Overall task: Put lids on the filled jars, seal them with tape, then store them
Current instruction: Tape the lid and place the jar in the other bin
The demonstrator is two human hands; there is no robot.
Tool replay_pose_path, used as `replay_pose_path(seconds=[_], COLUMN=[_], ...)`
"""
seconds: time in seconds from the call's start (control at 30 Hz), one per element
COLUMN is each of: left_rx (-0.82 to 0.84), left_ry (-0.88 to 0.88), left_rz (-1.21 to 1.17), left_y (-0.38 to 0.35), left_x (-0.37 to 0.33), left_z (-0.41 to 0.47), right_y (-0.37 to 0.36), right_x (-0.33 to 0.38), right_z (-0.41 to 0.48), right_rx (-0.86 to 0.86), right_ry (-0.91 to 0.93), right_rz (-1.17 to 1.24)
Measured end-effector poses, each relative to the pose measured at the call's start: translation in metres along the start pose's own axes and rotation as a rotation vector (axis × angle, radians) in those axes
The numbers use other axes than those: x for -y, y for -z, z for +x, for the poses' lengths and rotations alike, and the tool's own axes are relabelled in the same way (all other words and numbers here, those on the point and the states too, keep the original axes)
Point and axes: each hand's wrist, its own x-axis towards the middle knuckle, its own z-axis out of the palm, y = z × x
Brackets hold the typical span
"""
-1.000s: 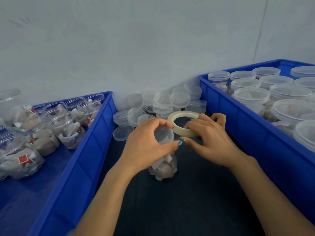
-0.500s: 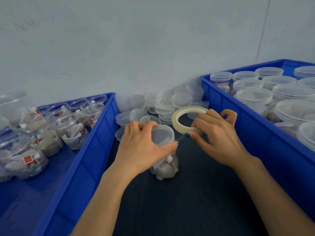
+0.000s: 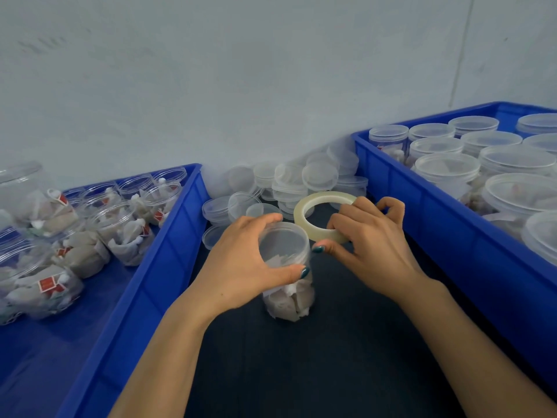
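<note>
Head view. Dark table point(image 3: 331, 363). Left hand point(image 3: 241, 267) grasps the jar point(image 3: 284, 245), its thumb across the jar's front. The jar is clear, lidded, upright and packed with white sachets. Just right of it, the right hand point(image 3: 370, 245) pinches the tape roll point(image 3: 318, 233). Outside the left hand is a blue bin point(image 3: 168, 260) of open jars point(image 3: 126, 233); outside the right hand is a second bin point(image 3: 422, 218) of lidded jars point(image 3: 446, 167). Beyond the hands are loose lids point(image 3: 319, 176).

The left blue plastic crate point(image 3: 168, 257) is cut off by the left and bottom edges. The right blue plastic crate point(image 3: 452, 236) runs out past the right edge. The left hand point(image 3: 241, 267) covers the left side of the clear lidded plastic jar point(image 3: 286, 251). The right hand point(image 3: 370, 245) hides the right part of the pale ring-shaped tape roll point(image 3: 310, 206). Whether a strip joins roll and jar cannot be told. Print on the red paper tags point(image 3: 48, 286) is too small to read. Both forearms leave at the bottom edge.
</note>
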Motion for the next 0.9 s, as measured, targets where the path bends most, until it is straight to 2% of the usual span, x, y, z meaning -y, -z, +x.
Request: replay_pose_path(seconds=[0.27,0.53,0.6,0.7,0.77,0.9], left_rx=[0.19,0.349,0.329,0.151,0.061,0.023], left_ry=[-0.077,-0.129,-0.118,-0.018,0.018,-0.018], left_rz=[-0.195,-0.312,-0.315,-0.22,-0.106,-0.058], left_y=[0.015,0.017,0.012,0.002,-0.005,-0.01], left_x=[0.01,0.019,0.018,0.006,0.001,0.004], left_z=[0.003,0.012,0.011,0.009,0.007,0.007], right_y=[-0.006,-0.011,-0.011,-0.009,-0.006,0.001], right_x=[-0.004,0.002,0.004,0.007,0.007,-0.004], right_z=[0.0,-0.004,-0.004,-0.002,-0.001,0.002], right_rx=[-0.157,0.061,0.07,0.063,0.121,0.268], right_ry=[0.019,-0.085,-0.086,-0.063,-0.039,0.054], right_rz=[-0.073,-0.044,-0.043,-0.055,-0.06,-0.012])
